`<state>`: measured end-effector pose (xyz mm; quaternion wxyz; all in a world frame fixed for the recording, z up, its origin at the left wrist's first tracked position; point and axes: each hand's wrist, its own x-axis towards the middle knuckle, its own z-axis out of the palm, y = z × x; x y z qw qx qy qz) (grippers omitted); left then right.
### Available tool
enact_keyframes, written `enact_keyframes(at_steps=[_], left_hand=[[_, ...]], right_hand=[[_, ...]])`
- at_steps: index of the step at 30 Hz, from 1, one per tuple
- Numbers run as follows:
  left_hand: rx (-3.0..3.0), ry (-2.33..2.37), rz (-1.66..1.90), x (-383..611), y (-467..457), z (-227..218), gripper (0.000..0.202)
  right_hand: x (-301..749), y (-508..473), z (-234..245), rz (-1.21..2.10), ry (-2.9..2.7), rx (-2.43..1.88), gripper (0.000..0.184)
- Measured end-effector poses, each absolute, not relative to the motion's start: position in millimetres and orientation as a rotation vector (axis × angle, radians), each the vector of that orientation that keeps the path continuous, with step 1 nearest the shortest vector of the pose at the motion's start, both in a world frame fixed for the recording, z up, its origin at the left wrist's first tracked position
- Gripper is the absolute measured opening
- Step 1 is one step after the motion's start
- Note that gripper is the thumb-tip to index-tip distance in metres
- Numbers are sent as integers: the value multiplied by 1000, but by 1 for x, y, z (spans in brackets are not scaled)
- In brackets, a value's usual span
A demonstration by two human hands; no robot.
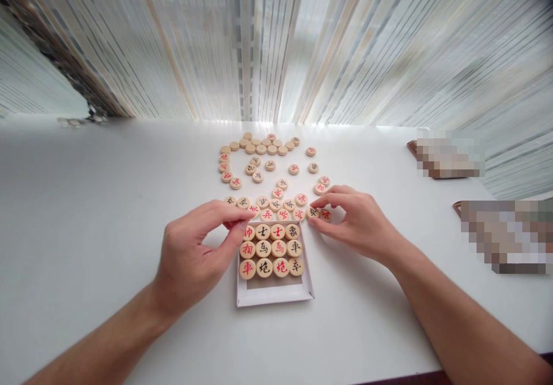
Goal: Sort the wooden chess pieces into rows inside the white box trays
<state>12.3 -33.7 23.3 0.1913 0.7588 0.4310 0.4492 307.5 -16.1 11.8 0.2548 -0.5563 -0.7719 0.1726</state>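
Note:
A shallow white box (276,296) lies on the white table (86,212) and holds several round wooden Chinese chess pieces (271,249) in rows, marked in red and black. My left hand (194,252) hovers at the box's upper left corner, thumb and forefinger pinched on a piece at the box's edge. My right hand (358,221) rests beside the box's upper right corner, its fingers pinching a loose piece (317,214). A row of loose pieces (276,205) lies just beyond the box.
More loose pieces (263,154) are scattered farther back on the table, some face down. Two blurred objects (449,154) (505,235) sit at the right edge. A striped curtain (276,39) hangs behind the table.

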Motion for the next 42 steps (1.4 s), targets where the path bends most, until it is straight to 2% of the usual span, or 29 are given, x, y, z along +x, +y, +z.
enact_keyframes(at_steps=[8, 17, 23, 27, 37, 42], left_hand=[[1836, 1190, 1203, 18, -38, 25, 14], [1304, 896, 867, 33, -56, 34, 18], [1316, 837, 782, 37, -63, 40, 24], [1345, 849, 774, 36, -64, 40, 24], [1639, 951, 889, 37, -66, 39, 27], [1815, 969, 944, 38, -67, 37, 21]], right_hand=[[288, -37, 24, 328, -1999, -1220, 12], [255, -70, 27, 513, -1946, -911, 19], [252, -72, 26, 642, -1871, -893, 15], [252, -73, 28, 856, -1798, -915, 11], [250, -77, 29, 1151, -1602, -979, 3], [248, -75, 27, 1249, -1448, -992, 16]])
